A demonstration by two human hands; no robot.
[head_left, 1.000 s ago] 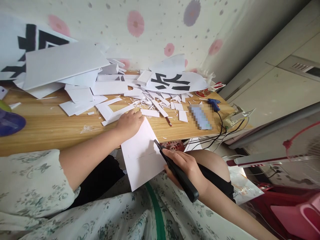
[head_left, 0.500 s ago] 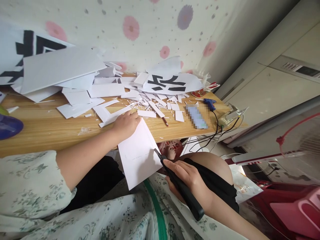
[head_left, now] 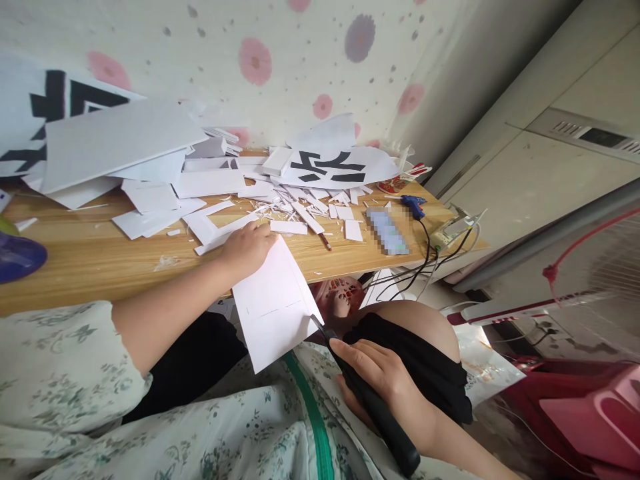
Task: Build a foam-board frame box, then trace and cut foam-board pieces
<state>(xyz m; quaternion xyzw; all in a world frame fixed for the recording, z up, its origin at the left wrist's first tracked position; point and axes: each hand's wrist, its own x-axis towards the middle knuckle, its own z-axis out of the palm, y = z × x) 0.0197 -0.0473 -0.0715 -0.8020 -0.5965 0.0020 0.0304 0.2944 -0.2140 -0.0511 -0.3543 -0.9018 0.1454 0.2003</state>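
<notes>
My left hand point(head_left: 249, 250) is closed on the upper end of a white foam board point(head_left: 273, 300) at the table's front edge. The board slopes down over that edge toward my lap, with faint pencil lines drawn across it. In my right hand point(head_left: 383, 373) is a black utility knife point(head_left: 385, 417), its handle running back under the palm. Its blade tip points at the board's right edge near the lower right corner; whether it touches cannot be told. The fingertips of my left hand are partly hidden.
Strips and offcuts of white board point(head_left: 300, 207) litter the wooden table point(head_left: 100, 257). Behind them lie sheets with black characters point(head_left: 330, 165). A blue glue gun point(head_left: 414, 205), a pencil point(head_left: 326, 241) and a blurred-out phone-like thing point(head_left: 387, 231) lie to the right. A fan point(head_left: 600, 280) stands at far right.
My right hand has moved slightly down and right with the knife, its tip now lower beside the board's edge. My left hand keeps its place on the board. The view has shifted a little.
</notes>
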